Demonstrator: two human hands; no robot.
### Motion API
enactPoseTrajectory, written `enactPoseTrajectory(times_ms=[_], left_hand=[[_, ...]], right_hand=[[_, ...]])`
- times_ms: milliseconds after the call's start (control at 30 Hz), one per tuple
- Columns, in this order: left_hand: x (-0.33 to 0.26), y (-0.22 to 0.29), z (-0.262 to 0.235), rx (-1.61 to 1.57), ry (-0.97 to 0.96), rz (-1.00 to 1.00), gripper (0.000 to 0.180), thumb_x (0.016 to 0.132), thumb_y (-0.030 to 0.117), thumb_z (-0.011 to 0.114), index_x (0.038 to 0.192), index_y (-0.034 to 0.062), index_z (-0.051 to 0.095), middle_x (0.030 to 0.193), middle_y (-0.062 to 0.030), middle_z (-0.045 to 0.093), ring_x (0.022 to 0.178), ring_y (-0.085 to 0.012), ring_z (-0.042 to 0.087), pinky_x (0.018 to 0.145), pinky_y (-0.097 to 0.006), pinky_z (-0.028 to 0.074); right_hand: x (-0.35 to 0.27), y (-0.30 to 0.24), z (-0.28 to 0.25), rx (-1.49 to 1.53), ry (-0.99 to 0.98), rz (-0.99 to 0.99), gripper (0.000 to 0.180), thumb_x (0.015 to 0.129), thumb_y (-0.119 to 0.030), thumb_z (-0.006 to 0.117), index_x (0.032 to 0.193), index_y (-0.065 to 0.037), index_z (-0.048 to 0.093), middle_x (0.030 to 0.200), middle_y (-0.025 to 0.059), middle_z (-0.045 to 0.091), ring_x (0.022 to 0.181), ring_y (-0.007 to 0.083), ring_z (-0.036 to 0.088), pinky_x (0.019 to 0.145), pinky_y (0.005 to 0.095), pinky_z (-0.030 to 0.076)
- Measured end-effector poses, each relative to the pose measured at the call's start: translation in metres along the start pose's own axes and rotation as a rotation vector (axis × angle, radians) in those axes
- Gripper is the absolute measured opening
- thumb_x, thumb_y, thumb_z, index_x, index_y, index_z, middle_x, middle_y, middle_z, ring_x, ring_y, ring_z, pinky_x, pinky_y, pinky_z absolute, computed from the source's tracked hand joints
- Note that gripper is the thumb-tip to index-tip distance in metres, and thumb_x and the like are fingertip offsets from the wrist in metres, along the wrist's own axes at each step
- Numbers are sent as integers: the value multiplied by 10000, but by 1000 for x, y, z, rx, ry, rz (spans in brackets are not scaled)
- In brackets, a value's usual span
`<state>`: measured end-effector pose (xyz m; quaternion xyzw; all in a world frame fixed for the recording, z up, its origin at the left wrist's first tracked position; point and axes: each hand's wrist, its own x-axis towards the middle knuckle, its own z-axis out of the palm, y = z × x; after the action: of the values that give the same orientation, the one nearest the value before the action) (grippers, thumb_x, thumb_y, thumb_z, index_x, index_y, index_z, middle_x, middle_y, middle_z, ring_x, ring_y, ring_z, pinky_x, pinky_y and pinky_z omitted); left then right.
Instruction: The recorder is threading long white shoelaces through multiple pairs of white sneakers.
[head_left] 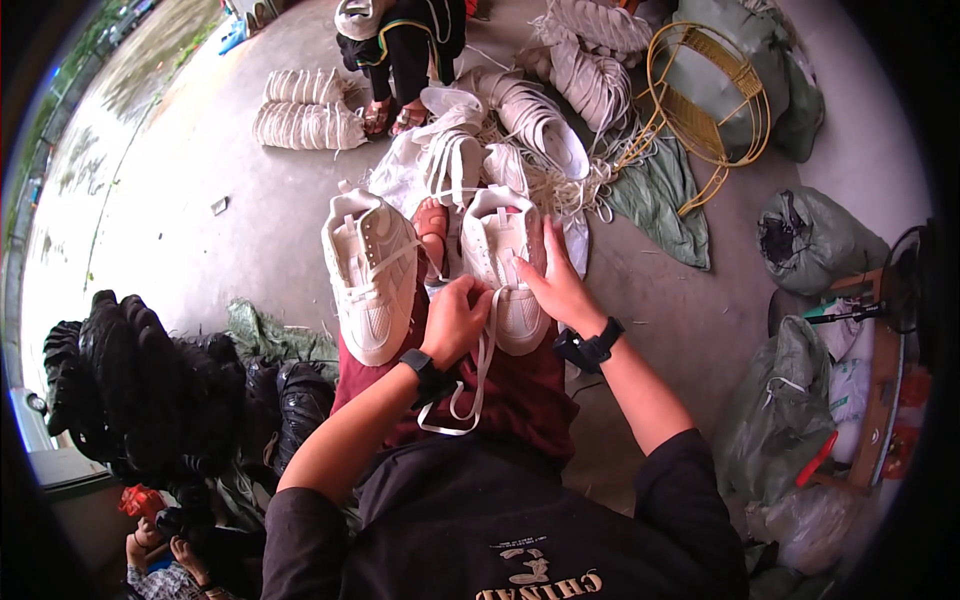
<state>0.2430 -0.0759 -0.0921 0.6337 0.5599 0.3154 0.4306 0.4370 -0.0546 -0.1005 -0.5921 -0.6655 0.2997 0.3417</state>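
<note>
Two white sneakers rest side by side on my lap, toes toward me. On the left sneaker (378, 325), a lace crosses the lower eyelets and one end trails toward the middle. My left hand (458, 318) is closed at the inner side of the right sneaker (522, 322), pinching a white shoelace (484, 368) whose loose length loops down over my dark red trousers (510, 405). With thumb by the tongue and fingers along the outer side, my right hand (562, 290) grips the right sneaker. Its fingertips are partly hidden.
Strung bundles of pale shoes (308, 122) lie on the concrete floor ahead, near a seated person's legs (408, 60). Loose laces (570, 185) spread beside a yellow round-framed chair (712, 135). Black wrapped bundles (150, 385) stand at left; green sacks (815, 240) line the right.
</note>
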Motion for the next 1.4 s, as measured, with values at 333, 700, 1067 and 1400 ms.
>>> enactPoseTrajectory(times_ms=[333,700,1067,1400], left_hand=[[15,3,-13,61,-6,-3,176,861,148,648,902,-23,654,821,-196,685,783,-336,678,709,-384,511],[20,0,-30,206,-69,183,160,820,105,664,942,1,663,859,-170,676,798,-320,670,735,-386,521],[34,16,-41,702,-82,674,408,773,124,653,1169,82,566,1337,-144,475,1259,-320,420,1041,-434,362],[56,38,-43,881,-252,949,429,652,214,740,1053,115,626,1040,-72,576,1134,-265,489,1050,-401,344]], right_hand=[[3,11,32,319,97,115,749,950,-182,578,1487,68,121,1524,275,239,1437,349,226,1161,382,212],[4,14,44,188,57,15,847,947,-246,597,1487,76,30,1533,328,127,1443,440,124,1170,448,151],[-2,13,39,39,51,-68,888,941,-270,599,1474,93,-12,1516,373,80,1429,496,77,1170,481,128],[-9,25,26,24,-91,-41,895,964,-313,535,1465,108,-76,1550,318,-26,1464,403,-7,1185,423,61]])
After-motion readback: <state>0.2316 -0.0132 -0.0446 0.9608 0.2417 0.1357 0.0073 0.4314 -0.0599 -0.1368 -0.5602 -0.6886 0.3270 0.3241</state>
